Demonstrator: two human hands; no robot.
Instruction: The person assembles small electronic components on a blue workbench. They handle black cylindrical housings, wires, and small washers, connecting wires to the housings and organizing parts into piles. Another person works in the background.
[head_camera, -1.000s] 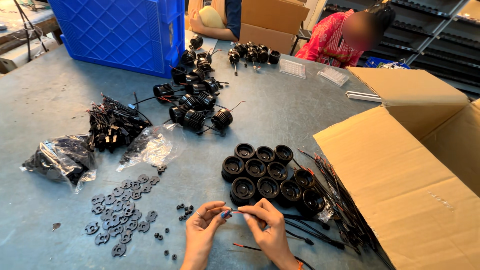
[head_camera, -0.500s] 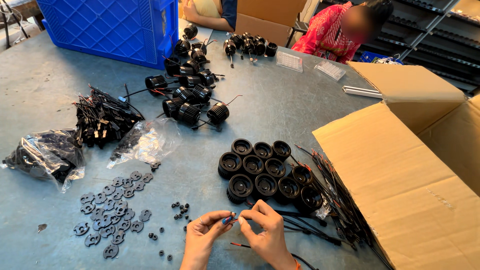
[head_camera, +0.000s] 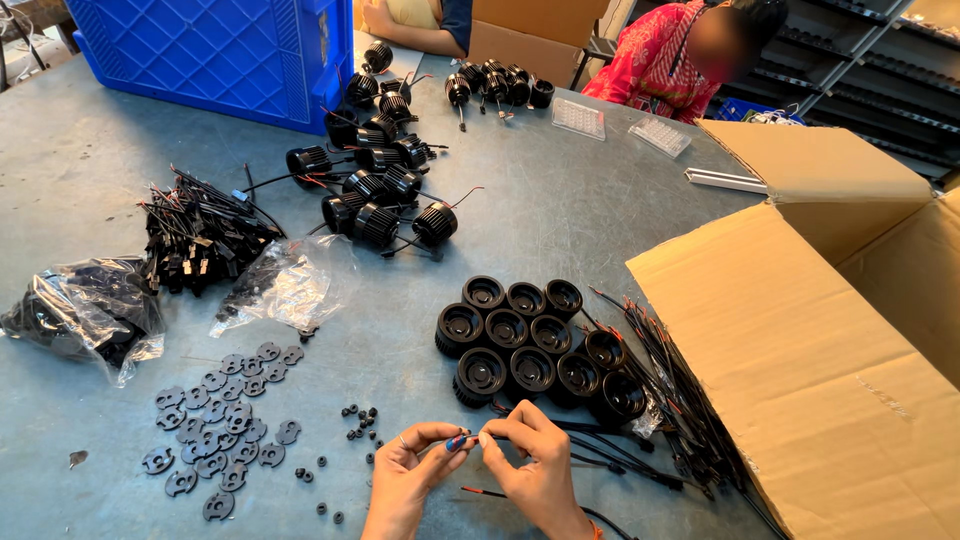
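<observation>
— Grey bench (head_camera: 560, 200) top in the head view; what differs from half a second back?

— Little. Both hands stay low at the near edge, fingertips still together; the black round housings (head_camera: 530, 340) and the blue crate (head_camera: 215, 50) keep their places, and the view has shifted only slightly.

— And the grip?

— The left hand (head_camera: 405, 480) pinches with thumb and forefinger, closed on a thin wire end (head_camera: 462, 438) with a small blue and red tip. The right hand (head_camera: 535, 465) pinches the same wire from the other side, also closed. The wire sits between the two hands, just above the bench, in front of the housings.

— What lies about them?

— Flat dark discs (head_camera: 220, 430) to the left, tiny black bits (head_camera: 358, 422) just beside the left hand, a red wire (head_camera: 485, 492) under the right, and a brown cardboard box (head_camera: 800, 380) on the right.
</observation>
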